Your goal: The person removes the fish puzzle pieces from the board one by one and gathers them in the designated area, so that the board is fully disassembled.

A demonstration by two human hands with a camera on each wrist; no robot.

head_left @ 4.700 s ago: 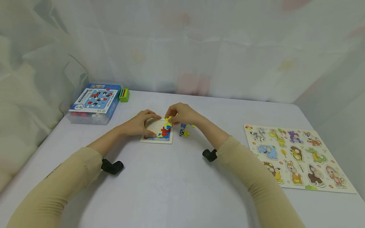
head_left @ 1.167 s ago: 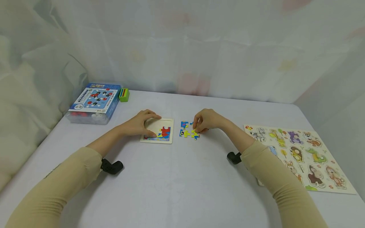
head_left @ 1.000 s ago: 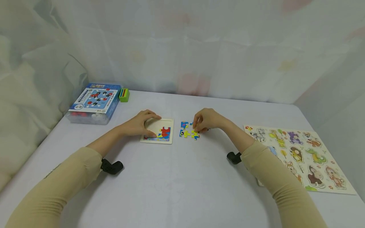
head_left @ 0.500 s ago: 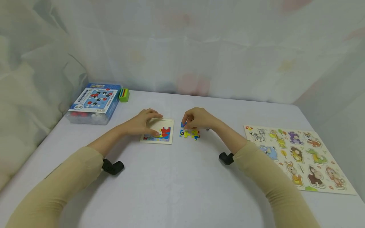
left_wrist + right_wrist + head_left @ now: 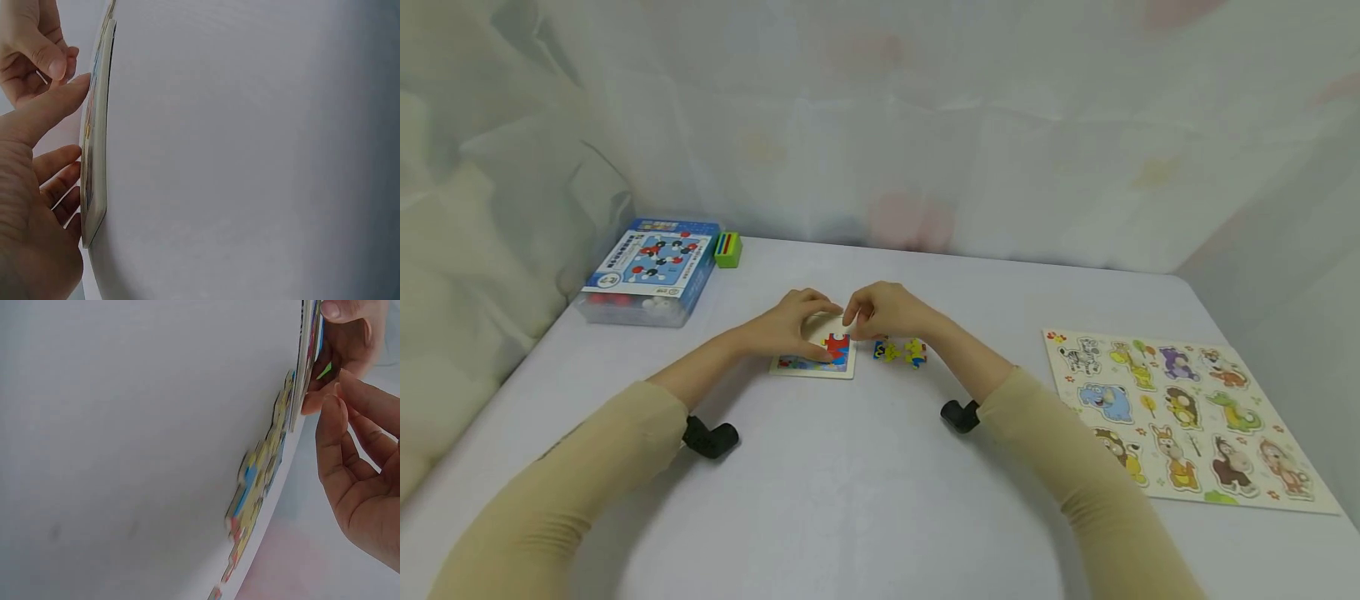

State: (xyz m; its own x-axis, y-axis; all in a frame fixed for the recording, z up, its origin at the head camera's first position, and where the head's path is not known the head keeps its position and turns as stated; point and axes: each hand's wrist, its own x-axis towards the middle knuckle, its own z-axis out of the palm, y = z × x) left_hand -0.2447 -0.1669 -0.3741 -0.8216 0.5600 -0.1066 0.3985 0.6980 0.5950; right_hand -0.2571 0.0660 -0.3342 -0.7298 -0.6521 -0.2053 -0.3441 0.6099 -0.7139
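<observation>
**Puzzle tray attended by both hands; right grip unconfirmed**

The square, pale wooden puzzle tray (image 5: 812,374), partly filled with red and blue printed pieces, lies on the white cloth-covered table (image 5: 865,500), nearer its far edge than its near edge. The left hand (image 5: 781,331) spans the tray widely, thumb over the picture, fingers towards its far edge. The right hand (image 5: 889,310) is above the tray's far right corner, thumb and forefinger close together; whether they hold a piece cannot be determined. Loose yellow-and-blue jigsaw pieces (image 5: 916,353) lie just right of the tray.
</observation>
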